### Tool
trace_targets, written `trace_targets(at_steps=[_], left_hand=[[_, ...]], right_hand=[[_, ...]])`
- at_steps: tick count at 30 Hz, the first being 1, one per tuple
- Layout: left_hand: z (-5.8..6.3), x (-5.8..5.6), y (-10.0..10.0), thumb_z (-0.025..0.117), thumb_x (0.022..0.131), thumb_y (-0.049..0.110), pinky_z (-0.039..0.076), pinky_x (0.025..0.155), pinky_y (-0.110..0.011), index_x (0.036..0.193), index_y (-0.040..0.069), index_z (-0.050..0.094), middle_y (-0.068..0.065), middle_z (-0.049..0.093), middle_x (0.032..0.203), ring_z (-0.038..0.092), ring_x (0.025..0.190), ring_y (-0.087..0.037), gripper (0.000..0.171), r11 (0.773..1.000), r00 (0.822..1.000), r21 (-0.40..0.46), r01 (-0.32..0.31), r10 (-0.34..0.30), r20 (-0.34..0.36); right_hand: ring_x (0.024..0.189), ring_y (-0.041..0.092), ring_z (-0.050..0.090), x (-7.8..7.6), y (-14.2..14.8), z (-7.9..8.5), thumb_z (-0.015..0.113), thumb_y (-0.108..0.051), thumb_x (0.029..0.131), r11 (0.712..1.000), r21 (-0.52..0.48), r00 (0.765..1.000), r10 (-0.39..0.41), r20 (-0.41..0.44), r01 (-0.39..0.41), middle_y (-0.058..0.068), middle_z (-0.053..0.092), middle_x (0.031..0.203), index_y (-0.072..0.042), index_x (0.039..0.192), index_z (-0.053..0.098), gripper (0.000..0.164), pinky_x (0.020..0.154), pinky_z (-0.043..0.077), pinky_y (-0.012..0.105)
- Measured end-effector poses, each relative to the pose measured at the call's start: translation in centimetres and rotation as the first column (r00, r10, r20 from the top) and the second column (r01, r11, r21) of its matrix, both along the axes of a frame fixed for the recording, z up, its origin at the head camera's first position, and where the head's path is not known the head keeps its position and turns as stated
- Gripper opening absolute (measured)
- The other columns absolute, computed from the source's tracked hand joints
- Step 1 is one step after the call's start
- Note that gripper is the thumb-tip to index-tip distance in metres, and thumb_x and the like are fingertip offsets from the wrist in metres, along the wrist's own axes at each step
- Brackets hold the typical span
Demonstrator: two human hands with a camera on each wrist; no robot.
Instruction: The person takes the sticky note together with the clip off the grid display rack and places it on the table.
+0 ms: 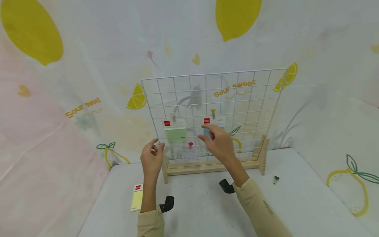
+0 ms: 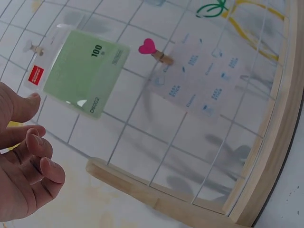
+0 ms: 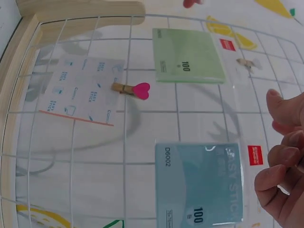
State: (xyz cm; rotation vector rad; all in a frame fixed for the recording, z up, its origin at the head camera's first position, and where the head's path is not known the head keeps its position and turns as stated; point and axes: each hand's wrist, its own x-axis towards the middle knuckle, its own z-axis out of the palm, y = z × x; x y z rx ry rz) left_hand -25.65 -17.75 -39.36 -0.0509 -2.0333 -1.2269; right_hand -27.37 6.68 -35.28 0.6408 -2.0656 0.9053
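Observation:
My right hand point(image 1: 220, 141) is raised in front of the white wire grid point(image 1: 197, 77), its thumb and forefinger apart and holding nothing. Behind those fingers hangs a pack of blue sticky notes point(image 3: 199, 185), under a yellow clip point(image 1: 213, 113) on the grid. Bent fingers and no object mark my left hand point(image 1: 152, 159), near the grid's left edge. Close to it, a pack of green sticky notes point(image 2: 83, 71) hangs from a pale clip point(image 2: 34, 47). Lower on the grid, a pink heart clothespin point(image 3: 133, 90) holds a pale printed sheet point(image 3: 85, 88).
Light wooden feet point(image 1: 263, 154) and a bottom bar carry the grid on a white table point(image 1: 201, 204). A pack of yellow sticky notes point(image 1: 137, 200) lies left of my left forearm. At the right lies a green heart clothespin point(image 1: 276, 179). A lemon-print cloth point(image 1: 97, 49) hangs behind.

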Motion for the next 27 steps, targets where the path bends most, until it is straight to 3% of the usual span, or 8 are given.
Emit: trace_targets(at_steps=[6,14,27], left_hand=[[-0.1,-0.6,0.5,0.073,0.091,0.012,0.04,0.058,-0.017,0.116,-0.007,0.066,-0.01,0.051,0.079,0.048,0.063,-0.015,0.032,0.998,0.999,0.032,0.049,-0.049,-0.013],[0.1,-1.2,0.7,0.073,0.091,0.013,0.039,0.057,-0.018,0.114,-0.006,0.068,-0.009,0.052,0.079,0.048,0.064,-0.014,0.03,0.999,0.999,0.043,0.034,-0.035,0.011],[0.3,-2.4,1.4,0.073,0.09,0.01,0.041,0.06,-0.027,0.116,-0.007,0.066,-0.006,0.049,0.077,0.05,0.065,-0.018,0.031,0.998,0.996,-0.013,0.069,-0.068,0.055]], right_hand=[[0.061,0.013,0.035,-0.9,-1.5,0.9,0.081,-0.016,0.083,0.998,0.004,0.998,0.06,0.0,-0.06,-0.003,0.037,0.068,-0.004,0.112,0.071,0.034,0.054,0.029,0.029],[0.06,0.013,0.037,-2.0,-3.4,1.9,0.08,-0.017,0.085,0.994,-0.001,0.994,0.106,0.01,-0.106,-0.003,0.042,0.068,-0.004,0.115,0.07,0.035,0.052,0.029,0.028],[0.064,0.012,0.044,-2.8,-5.8,3.4,0.073,-0.025,0.091,0.989,0.139,0.996,0.039,0.076,-0.05,-0.001,0.051,0.079,-0.011,0.129,0.063,0.042,0.047,0.032,0.025]])
